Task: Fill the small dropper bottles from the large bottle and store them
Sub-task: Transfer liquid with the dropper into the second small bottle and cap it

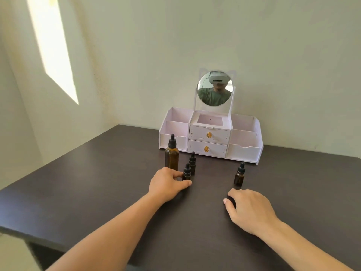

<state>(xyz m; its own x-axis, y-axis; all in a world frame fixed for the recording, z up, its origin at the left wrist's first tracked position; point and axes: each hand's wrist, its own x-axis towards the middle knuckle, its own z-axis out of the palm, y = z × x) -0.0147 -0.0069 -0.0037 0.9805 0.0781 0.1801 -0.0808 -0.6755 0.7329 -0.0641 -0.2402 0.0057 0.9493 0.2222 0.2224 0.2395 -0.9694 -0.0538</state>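
Home room, vanity organizer with round mirror, dark table, plain wall

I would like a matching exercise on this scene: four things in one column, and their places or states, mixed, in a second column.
Things:
1. large bottle
2. left hand
3. right hand
4. drawers

Places or states:
A. closed, with gold knobs
B. on the table, holding nothing
C. upright, left of the small bottles
D. around the nearest small bottle

Pairs: 1-C, 2-D, 3-B, 4-A
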